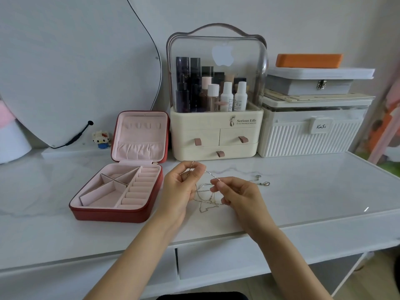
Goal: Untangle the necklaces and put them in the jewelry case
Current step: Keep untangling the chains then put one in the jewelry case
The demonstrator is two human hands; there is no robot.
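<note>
Thin silver necklaces [204,197] hang in a tangle between my hands above the white desk [303,191]. My left hand [180,187] pinches one chain up near its fingertips. My right hand [236,194] pinches another strand a little lower and to the right. One chain trails right across the desk to a small pendant and clasp [265,182]. The red jewelry case [121,180] lies open to the left of my hands, with pink dividers and ring rolls inside and its lid standing upright.
A cream cosmetics organizer [216,135] with bottles stands behind my hands. A white ribbed storage box [311,131] with stacked boxes on top sits at the back right. A curved mirror [75,72] leans at the back left, beside a small toy figure [101,139].
</note>
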